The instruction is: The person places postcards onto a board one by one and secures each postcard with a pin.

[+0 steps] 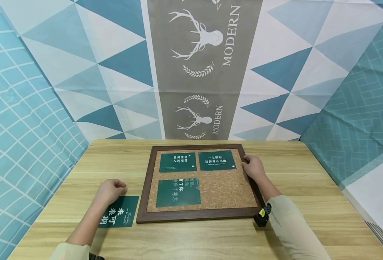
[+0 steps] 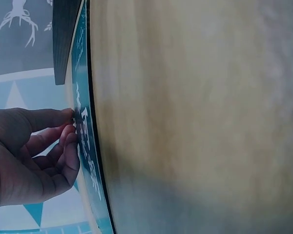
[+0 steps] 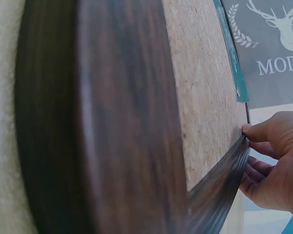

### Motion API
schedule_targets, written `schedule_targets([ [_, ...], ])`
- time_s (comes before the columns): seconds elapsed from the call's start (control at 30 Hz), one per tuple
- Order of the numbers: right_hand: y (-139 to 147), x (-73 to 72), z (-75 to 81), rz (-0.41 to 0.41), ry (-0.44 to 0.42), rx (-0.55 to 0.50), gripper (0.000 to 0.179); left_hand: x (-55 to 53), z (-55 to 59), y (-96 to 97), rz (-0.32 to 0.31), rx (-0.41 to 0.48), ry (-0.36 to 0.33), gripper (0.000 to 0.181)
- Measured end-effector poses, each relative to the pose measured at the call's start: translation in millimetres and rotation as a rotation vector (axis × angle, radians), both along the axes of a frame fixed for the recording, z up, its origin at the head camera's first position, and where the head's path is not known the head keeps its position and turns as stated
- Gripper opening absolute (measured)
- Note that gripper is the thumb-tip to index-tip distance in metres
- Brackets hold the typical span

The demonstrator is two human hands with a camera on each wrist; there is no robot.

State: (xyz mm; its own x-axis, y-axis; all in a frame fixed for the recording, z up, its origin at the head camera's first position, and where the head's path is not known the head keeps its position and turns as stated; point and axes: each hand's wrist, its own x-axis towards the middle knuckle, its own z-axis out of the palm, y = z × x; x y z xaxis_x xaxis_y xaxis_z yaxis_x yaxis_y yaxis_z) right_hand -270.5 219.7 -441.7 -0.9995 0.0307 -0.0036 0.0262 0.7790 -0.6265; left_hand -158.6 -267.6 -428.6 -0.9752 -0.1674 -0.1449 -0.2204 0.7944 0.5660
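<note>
My left hand [image 1: 111,190] is by the far edge of a green card [image 1: 126,215] with white writing, which lies flat on the table left of the corkboard. In the left wrist view its thumb meets its bent fingertips [image 2: 68,136], pinching a small dark thing, too small to name. My right hand [image 1: 254,168] grips the right side of the wood-framed corkboard [image 1: 227,191], thumb on the frame, fingers around its outer side. On the cork are a top-left green card [image 1: 177,167], a top-right one [image 1: 216,164] and a lower-left one [image 1: 175,198].
The wooden table [image 1: 185,238] runs around the board on all sides. Behind it hangs a patterned cloth [image 1: 194,83] with deer heads and triangles. Blue tile-patterned cloth [image 1: 19,108] covers the left side. A dark wrist device [image 1: 262,216] sits near the board's lower right corner.
</note>
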Motion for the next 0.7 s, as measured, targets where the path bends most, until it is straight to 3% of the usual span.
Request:
schedule_targets([
  [0.7,-0.4,-0.3,-2.5,-0.003,-0.008,-0.019,0.041,-0.4,-0.7,3.2,-0.009,-0.049,0.027,0.015],
])
